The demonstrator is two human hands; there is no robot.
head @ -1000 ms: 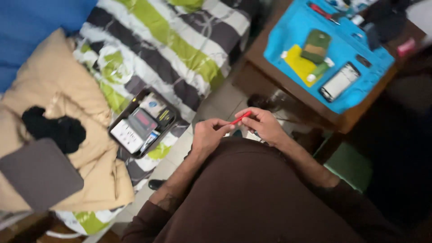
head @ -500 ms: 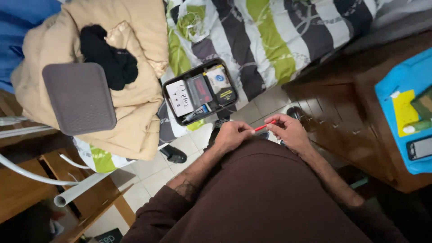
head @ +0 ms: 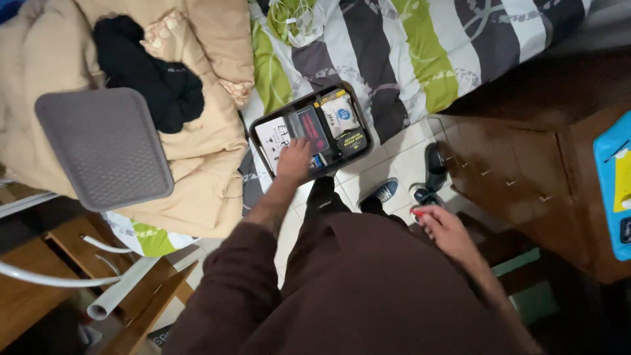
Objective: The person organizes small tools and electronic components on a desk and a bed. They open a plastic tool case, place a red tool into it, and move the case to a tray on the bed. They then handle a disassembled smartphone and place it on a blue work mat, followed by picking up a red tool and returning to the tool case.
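Fingers of the left hand (head: 294, 161) lie spread and loosely open inside the black case (head: 360, 126), resting on its contents and gripping nothing that shows. Under the fingertips sits a white card (head: 273, 136); just beside them, toward the far side of the case, are a dark flat box with a red face (head: 311, 129), a white packet (head: 340, 112) and a small black and yellow pack (head: 351, 141). The case rests on a striped bedspread (head: 407, 46) at the edge of the bed.

The right hand (head: 444, 227) is held close to the body, well apart from the case, its fingers curled shut around a red pen (head: 417, 212), of which only the tip shows above the knuckles. Just beyond those fingers, on the tiled floor, stand dark shoes (head: 432, 167). Further out on that side is a wooden cabinet (head: 519, 164). Beyond the left hand, a grey mat (head: 105, 148) lies on a tan blanket (head: 204, 144).
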